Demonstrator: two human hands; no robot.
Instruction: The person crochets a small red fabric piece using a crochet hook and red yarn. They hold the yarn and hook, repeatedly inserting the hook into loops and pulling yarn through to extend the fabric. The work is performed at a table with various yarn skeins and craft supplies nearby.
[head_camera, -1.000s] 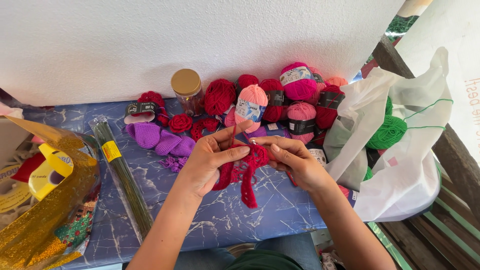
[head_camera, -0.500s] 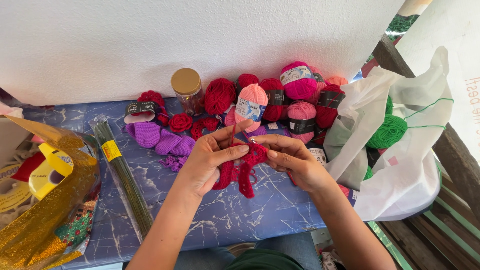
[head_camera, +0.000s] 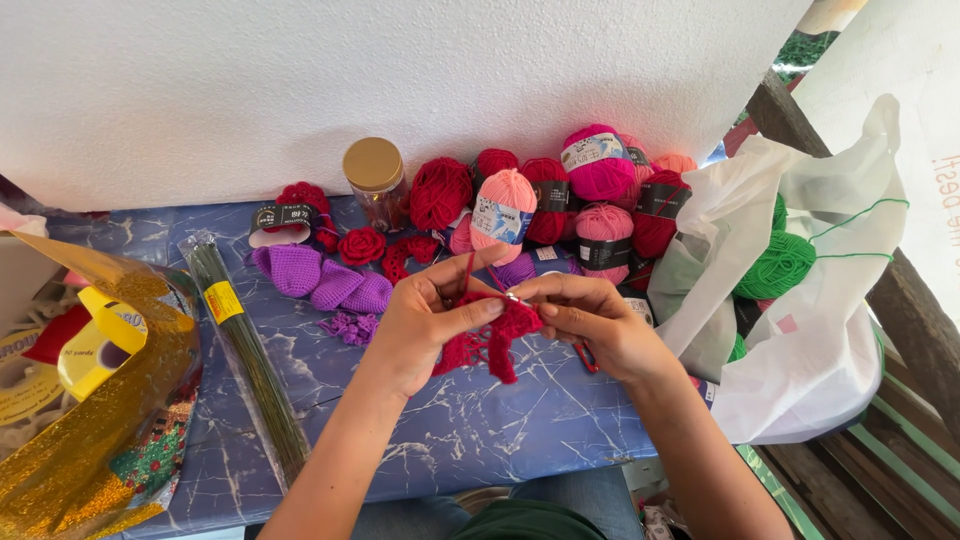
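Here both the left hand (head_camera: 425, 325) and right hand (head_camera: 600, 325) pinch a red crochet piece (head_camera: 490, 340) (above the blue table (head_camera: 470, 430)).

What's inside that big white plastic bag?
The white plastic bag shows green yarn balls through its open top, with green strands trailing out. Anything deeper down is covered by the plastic.

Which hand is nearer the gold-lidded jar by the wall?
Left. The left hand lies just below and right of the jar; the right hand sits farther right, across the red crochet piece.
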